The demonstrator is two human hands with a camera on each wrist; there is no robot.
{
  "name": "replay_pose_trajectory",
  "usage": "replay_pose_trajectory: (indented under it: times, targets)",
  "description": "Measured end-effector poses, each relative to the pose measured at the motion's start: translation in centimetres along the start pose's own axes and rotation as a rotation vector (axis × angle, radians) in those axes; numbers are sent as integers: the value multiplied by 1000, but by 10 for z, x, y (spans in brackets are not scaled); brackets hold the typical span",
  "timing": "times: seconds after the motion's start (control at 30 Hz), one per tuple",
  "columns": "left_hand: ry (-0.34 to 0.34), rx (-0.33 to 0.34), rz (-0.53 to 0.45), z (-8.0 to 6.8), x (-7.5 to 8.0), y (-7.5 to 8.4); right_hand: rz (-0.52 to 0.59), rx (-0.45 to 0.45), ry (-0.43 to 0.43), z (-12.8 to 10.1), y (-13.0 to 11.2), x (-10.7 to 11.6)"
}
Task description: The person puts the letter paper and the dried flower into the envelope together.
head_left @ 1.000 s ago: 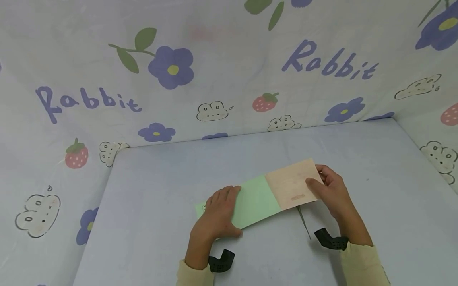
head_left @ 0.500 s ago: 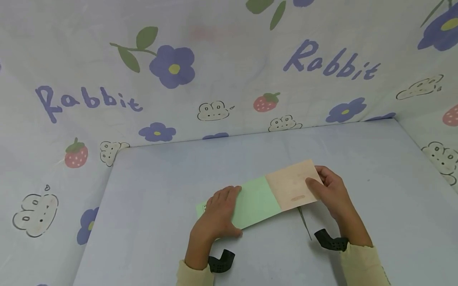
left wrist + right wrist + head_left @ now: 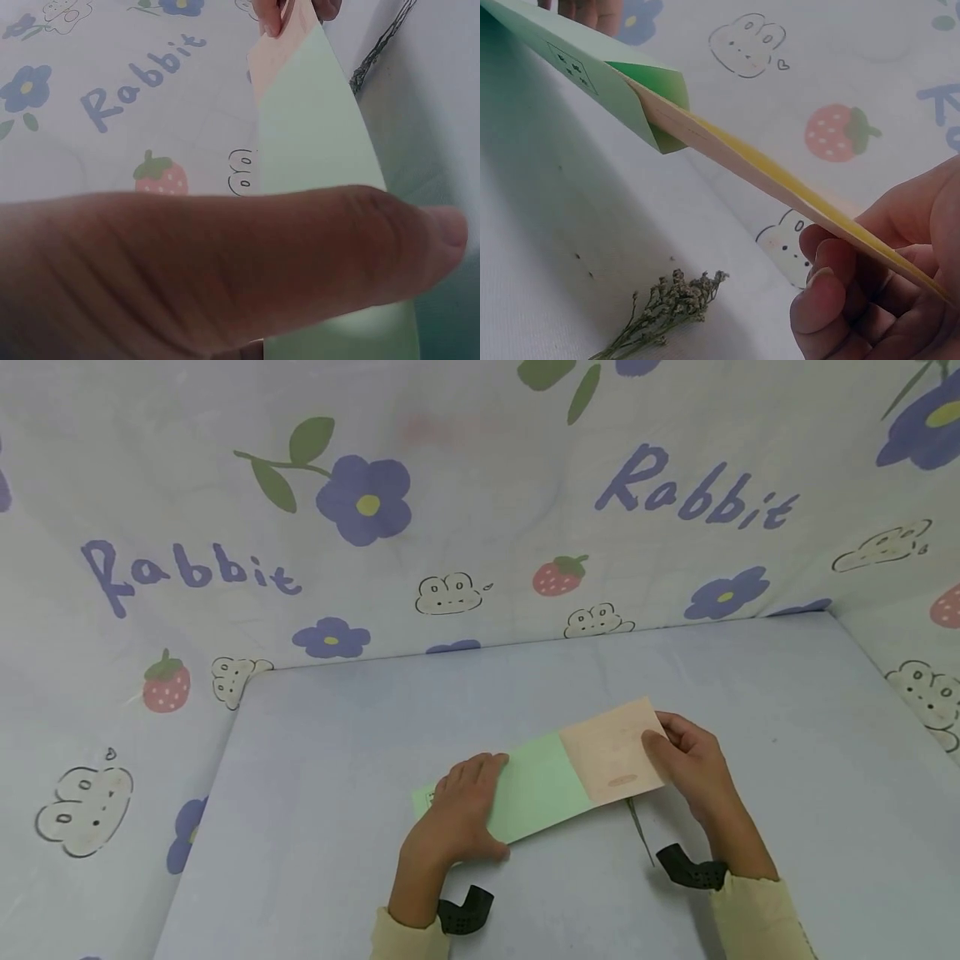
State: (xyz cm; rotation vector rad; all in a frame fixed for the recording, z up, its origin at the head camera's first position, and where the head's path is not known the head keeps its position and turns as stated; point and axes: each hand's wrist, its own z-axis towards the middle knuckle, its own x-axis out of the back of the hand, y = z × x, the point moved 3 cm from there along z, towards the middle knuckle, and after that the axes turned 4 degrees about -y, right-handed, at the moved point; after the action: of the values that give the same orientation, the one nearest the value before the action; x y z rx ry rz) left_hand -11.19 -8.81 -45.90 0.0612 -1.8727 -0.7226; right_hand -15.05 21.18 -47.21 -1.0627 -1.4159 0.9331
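A light green envelope (image 3: 536, 793) lies slantwise over the pale blue table (image 3: 337, 760), with a peach card (image 3: 609, 752) sticking out of its right end. My left hand (image 3: 461, 810) grips the envelope's left half, fingers on top and thumb (image 3: 225, 262) across it. My right hand (image 3: 686, 756) pinches the card's right edge between thumb and fingers. In the right wrist view the card (image 3: 780, 180) runs into the envelope's open mouth (image 3: 656, 105), and both are held a little above the table. In the left wrist view the envelope (image 3: 322, 127) stretches away toward the card (image 3: 277, 45).
A dried flower sprig (image 3: 639, 831) lies on the table just under the card, and the sprig (image 3: 667, 307) also shows in the right wrist view. Cloth printed with flowers, strawberries and "Rabbit" (image 3: 693, 493) walls in the back and both sides. Black straps (image 3: 465, 910) sit on both wrists.
The card's right end has shifted slightly left, a little further into the envelope. Both hands keep their grips.
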Motion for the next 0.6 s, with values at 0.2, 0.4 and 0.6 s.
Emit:
replay_pose_trajectory:
  times: [0.2,0.4,0.6]
  targets:
    - [-5,1,1,0,-1,-1,-5,-1,-5,0,1,-1]
    - [-2,0,2,1,-2,-1,-19,3,-5,0,1,-2]
    - [-5,1,6,1,0,0,-12,3,-16,0,-1,-2]
